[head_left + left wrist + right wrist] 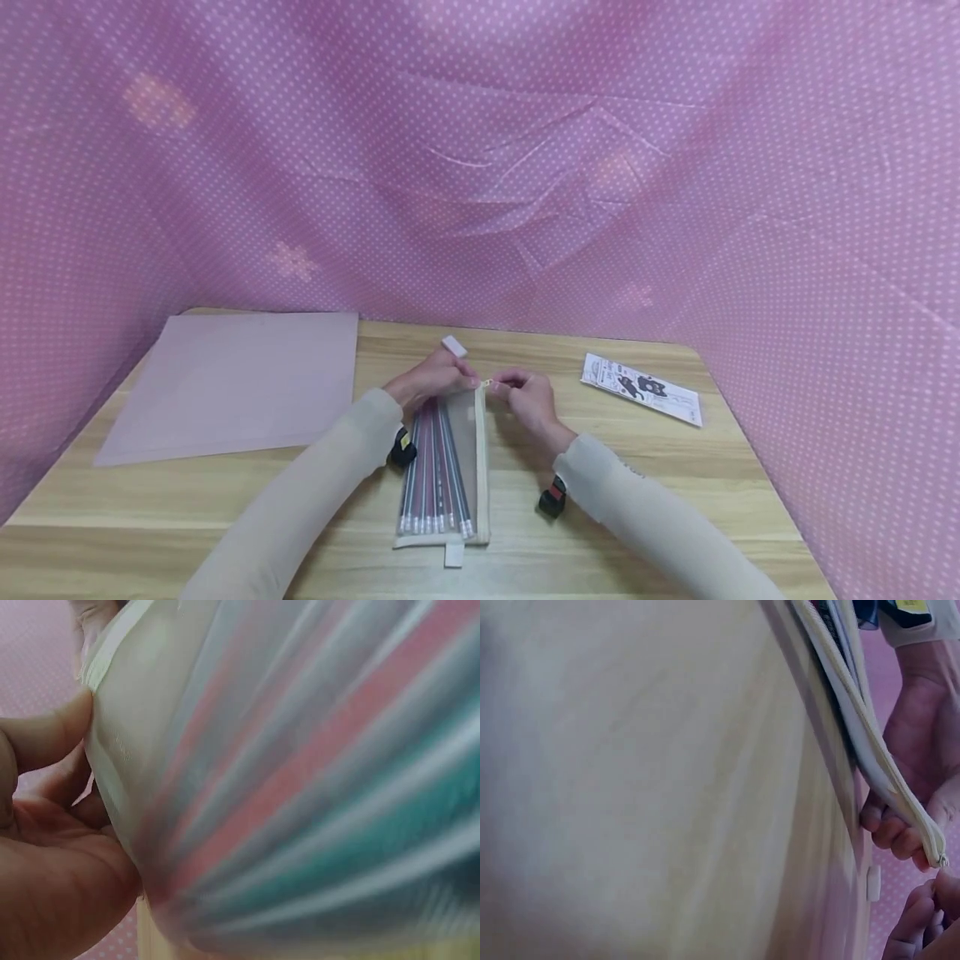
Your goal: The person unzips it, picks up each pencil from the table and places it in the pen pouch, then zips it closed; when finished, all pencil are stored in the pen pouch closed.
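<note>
A see-through pencil pouch (467, 417) with a cream zipper (482, 475) lies lengthwise on the table. Several striped pencils (435, 475) are fanned inside it, white ends toward the near edge. My left hand (438, 375) pinches the pouch's far end between thumb and fingers; in the left wrist view the thumb presses the film near the zipper. At the zipper's far end, the thumb and fingers of my right hand (531, 402) pinch the small zipper pull (943, 860). The right wrist view shows a gap between the zipper's two sides.
Just beyond my left hand is a small white block (453, 346). To the right lies a flat white packet (642, 390) with dark animal prints. A large pale sheet (240, 383) covers the table's left side. Pink dotted cloth (480, 167) hangs around the wooden table (600, 533).
</note>
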Tool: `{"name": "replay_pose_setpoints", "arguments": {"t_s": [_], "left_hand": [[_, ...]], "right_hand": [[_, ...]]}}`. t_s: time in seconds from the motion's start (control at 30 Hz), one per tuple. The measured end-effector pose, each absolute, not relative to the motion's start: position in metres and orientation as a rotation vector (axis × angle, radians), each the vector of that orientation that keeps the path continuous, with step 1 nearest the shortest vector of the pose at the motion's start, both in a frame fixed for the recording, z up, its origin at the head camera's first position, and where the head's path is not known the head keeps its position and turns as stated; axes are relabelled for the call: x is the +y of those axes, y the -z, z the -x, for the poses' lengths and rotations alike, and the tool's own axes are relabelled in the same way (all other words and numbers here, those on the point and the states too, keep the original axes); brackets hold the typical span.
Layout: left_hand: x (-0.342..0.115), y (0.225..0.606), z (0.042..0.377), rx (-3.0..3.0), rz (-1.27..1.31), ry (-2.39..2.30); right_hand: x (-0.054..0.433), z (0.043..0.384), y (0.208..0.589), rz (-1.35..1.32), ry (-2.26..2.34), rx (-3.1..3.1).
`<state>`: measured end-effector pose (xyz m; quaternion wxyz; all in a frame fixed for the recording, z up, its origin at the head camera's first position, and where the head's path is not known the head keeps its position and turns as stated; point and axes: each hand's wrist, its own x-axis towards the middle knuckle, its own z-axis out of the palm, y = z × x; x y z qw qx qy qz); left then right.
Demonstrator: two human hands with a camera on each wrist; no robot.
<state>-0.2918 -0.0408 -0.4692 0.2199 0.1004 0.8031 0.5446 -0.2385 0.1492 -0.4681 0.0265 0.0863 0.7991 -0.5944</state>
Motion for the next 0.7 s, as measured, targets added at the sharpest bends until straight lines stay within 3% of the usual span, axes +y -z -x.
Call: {"name": "replay_pose_setpoints", "arguments": {"t_s": [0.37,0.7], "left_hand": [[-0.027,0.468,0.288,2.309,-0.146,-1.563],[-0.028,0.470,0.287,2.298,-0.218,-1.539]], "right_hand": [[0.148,0.236,0.466,-0.190,1.570,2.694],[0.155,0.232,0.466,-0.195,1.577,2.661]]}}
